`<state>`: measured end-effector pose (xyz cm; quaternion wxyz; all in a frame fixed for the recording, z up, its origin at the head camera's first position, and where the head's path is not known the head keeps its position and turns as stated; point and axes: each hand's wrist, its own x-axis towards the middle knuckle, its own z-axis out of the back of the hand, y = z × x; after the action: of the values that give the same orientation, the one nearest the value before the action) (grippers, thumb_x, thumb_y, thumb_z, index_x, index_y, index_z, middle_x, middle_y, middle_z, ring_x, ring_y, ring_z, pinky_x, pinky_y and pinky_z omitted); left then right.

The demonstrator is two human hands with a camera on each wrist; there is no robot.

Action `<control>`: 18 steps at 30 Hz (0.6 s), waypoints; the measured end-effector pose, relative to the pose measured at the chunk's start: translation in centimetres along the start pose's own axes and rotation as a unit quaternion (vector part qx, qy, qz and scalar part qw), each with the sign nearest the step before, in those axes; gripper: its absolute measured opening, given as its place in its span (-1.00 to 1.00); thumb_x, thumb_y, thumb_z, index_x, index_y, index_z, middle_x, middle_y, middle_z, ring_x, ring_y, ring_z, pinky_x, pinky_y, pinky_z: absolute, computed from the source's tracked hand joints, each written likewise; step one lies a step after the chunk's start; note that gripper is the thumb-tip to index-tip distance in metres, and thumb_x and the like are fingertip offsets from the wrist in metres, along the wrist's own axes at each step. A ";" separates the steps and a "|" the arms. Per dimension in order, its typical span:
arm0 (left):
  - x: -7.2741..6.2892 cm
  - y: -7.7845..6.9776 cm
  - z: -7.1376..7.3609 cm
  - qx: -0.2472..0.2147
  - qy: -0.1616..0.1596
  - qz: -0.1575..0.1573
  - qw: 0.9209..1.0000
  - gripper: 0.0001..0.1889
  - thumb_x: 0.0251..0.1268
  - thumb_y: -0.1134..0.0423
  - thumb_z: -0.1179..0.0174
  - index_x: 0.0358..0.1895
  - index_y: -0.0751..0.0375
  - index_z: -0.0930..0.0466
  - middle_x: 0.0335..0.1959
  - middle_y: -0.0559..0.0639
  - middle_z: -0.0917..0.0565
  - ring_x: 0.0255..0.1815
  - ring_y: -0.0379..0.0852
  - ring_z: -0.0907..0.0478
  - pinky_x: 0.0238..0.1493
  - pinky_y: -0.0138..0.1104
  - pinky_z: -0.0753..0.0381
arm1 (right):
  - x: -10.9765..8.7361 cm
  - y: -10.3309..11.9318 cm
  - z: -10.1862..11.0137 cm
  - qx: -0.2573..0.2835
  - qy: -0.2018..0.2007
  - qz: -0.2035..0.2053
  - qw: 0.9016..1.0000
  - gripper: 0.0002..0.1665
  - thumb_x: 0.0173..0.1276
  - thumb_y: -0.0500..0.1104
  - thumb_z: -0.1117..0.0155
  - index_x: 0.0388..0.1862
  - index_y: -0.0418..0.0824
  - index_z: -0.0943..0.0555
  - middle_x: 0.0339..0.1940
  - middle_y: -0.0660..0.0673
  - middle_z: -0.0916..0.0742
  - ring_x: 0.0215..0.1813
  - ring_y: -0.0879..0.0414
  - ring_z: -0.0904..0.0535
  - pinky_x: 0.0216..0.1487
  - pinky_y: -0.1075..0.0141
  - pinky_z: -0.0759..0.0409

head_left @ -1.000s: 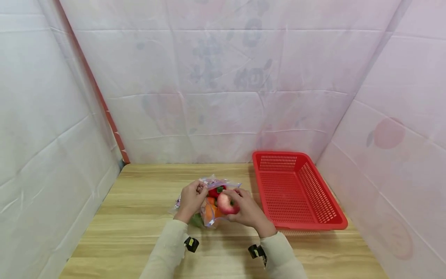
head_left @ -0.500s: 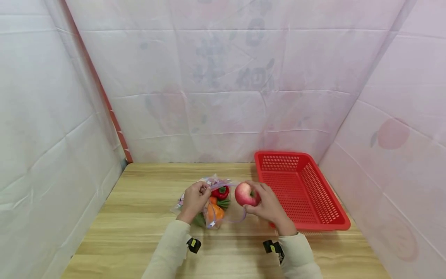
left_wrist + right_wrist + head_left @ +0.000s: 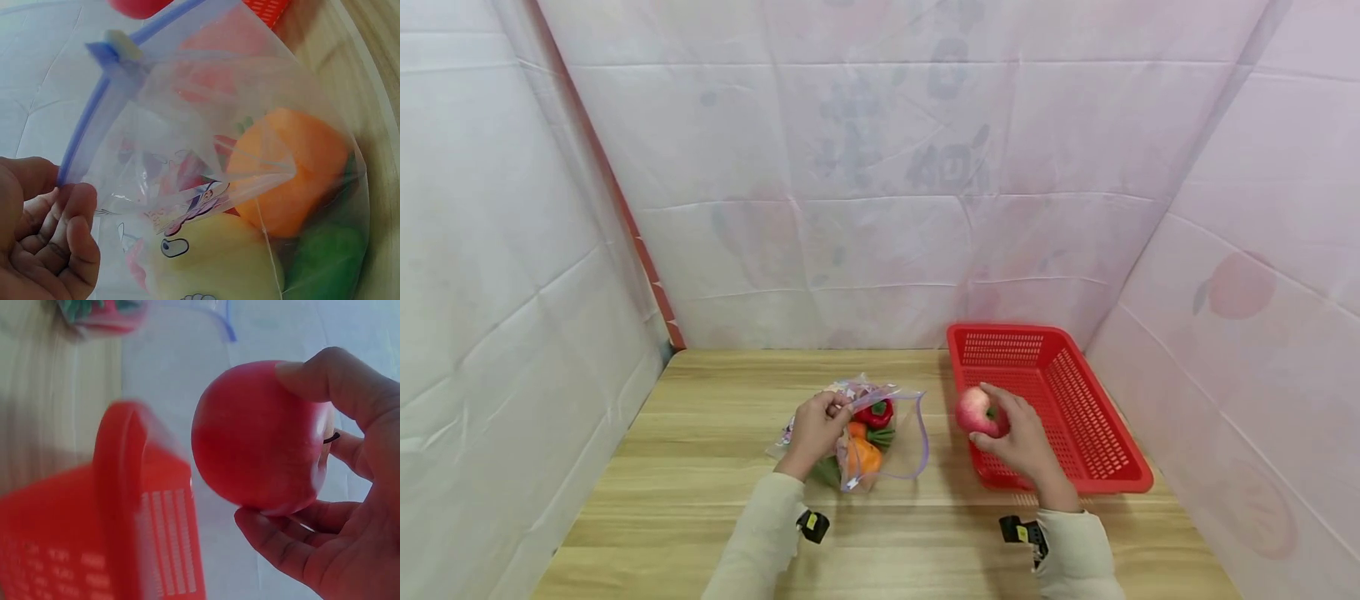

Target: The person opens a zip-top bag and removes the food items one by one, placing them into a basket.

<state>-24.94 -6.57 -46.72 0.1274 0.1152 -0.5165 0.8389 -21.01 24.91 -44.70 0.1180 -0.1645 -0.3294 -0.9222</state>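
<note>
A red apple (image 3: 977,412) is gripped between the thumb and fingers of my right hand (image 3: 1024,439), over the near left rim of a red plastic basket (image 3: 1138,486). In the right wrist view the apple (image 3: 256,440) shows its dark stem towards the palm. My left hand (image 3: 816,427) pinches the purple zip edge of a clear printed bag (image 3: 187,125), whose mouth gapes to the right. Inside the bag lie a red bell pepper (image 3: 876,413), an orange pepper-like piece (image 3: 287,172), a yellow piece (image 3: 212,256) and a green one (image 3: 328,262).
The wooden table (image 3: 700,467) carries the bag left of centre and the slotted basket at the right. White printed sheets (image 3: 880,250) hang behind and on both sides. A dark camera is strapped at each wrist.
My right hand has carried the apple out of the bag's mouth and rightwards to the basket's rim. My left hand has kept its pinch on the bag, nearly in place.
</note>
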 end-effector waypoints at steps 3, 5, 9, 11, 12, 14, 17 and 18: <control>0.0 -0.3 0.2 0.000 0.012 0.013 1.000 -0.94 0.20 0.34 -0.21 -0.33 0.28 -0.61 -0.66 -0.11 -0.51 -0.70 -0.23 -0.45 -0.68 -0.36 -0.42 | -0.2 -0.9 0.3 -0.009 -0.003 -0.013 1.000 -0.15 -0.06 -0.24 -0.51 0.26 -0.22 -0.38 0.07 -0.28 -0.54 0.01 -0.17 -0.37 -0.08 -0.13 -0.37; -0.1 -0.4 0.3 0.001 0.018 0.019 1.000 -0.94 0.19 0.37 -0.20 -0.32 0.29 -0.61 -0.66 -0.10 -0.51 -0.69 -0.22 -0.43 -0.67 -0.37 -0.41 | -0.3 -1.6 0.4 -0.019 -0.005 -0.022 1.000 -0.15 -0.07 -0.26 -0.50 0.26 -0.25 -0.37 0.06 -0.31 -0.54 0.02 -0.21 -0.36 -0.07 -0.14 -0.35; -0.2 -0.1 0.3 0.002 0.023 0.027 0.999 -0.92 0.15 0.40 -0.17 -0.29 0.27 -0.61 -0.62 -0.09 -0.50 -0.67 -0.21 -0.38 -0.66 -0.38 -0.39 | -0.5 -2.7 0.4 -0.035 -0.002 -0.046 0.998 -0.14 -0.07 -0.26 -0.49 0.25 -0.31 -0.35 -0.11 -0.33 -0.55 -0.02 -0.25 -0.35 -0.14 -0.12 -0.35; -0.2 -0.1 0.4 0.003 0.025 0.031 0.999 -0.90 0.14 0.40 -0.16 -0.28 0.26 -0.62 -0.60 -0.09 -0.50 -0.66 -0.20 -0.37 -0.66 -0.38 -0.39 | -0.6 -3.3 0.4 -0.044 0.002 -0.058 0.997 -0.15 -0.07 -0.26 -0.48 0.25 -0.33 -0.35 -0.18 -0.30 -0.55 -0.04 -0.26 -0.36 -0.17 -0.11 -0.36; -0.2 -0.1 0.4 0.004 0.026 0.032 0.999 -0.89 0.14 0.40 -0.16 -0.27 0.25 -0.63 -0.60 -0.09 -0.51 -0.66 -0.19 -0.37 -0.66 -0.37 -0.39 | -0.7 -3.5 0.3 -0.047 0.007 -0.065 0.997 -0.15 -0.06 -0.26 -0.48 0.25 -0.33 -0.35 -0.22 -0.28 -0.54 -0.07 -0.25 -0.37 -0.21 -0.09 -0.36; -0.2 -0.1 0.4 0.003 0.028 0.034 0.999 -0.88 0.13 0.41 -0.15 -0.26 0.25 -0.63 -0.59 -0.09 -0.51 -0.65 -0.19 -0.39 -0.66 -0.37 -0.40 | -0.8 -3.9 0.3 -0.052 0.020 -0.081 0.995 -0.16 -0.05 -0.25 -0.48 0.25 -0.34 -0.35 -0.25 -0.27 -0.54 -0.10 -0.24 -0.37 -0.25 -0.07 -0.38; -0.2 -0.3 0.4 0.001 0.029 0.033 0.999 -0.89 0.15 0.41 -0.16 -0.26 0.27 -0.63 -0.59 -0.09 -0.52 -0.63 -0.18 -0.42 -0.64 -0.35 -0.43 | -0.9 -4.5 0.0 -0.061 0.044 -0.098 0.992 -0.17 -0.04 -0.24 -0.48 0.24 -0.33 -0.36 -0.15 -0.32 -0.56 -0.06 -0.27 -0.39 -0.21 -0.11 -0.42; -0.2 -0.3 0.3 0.000 0.029 0.033 0.999 -0.89 0.15 0.41 -0.16 -0.26 0.27 -0.63 -0.59 -0.09 -0.52 -0.62 -0.18 -0.43 -0.63 -0.35 -0.44 | -0.9 -4.7 -0.2 -0.063 0.053 -0.106 0.991 -0.17 -0.03 -0.23 -0.48 0.24 -0.32 -0.35 -0.13 -0.33 -0.56 -0.07 -0.27 -0.40 -0.21 -0.11 -0.43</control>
<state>-24.67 -6.76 -46.35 0.1140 0.0737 -0.5159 0.8458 -21.77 28.47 -47.85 0.0266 -0.0865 -0.2791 -0.9560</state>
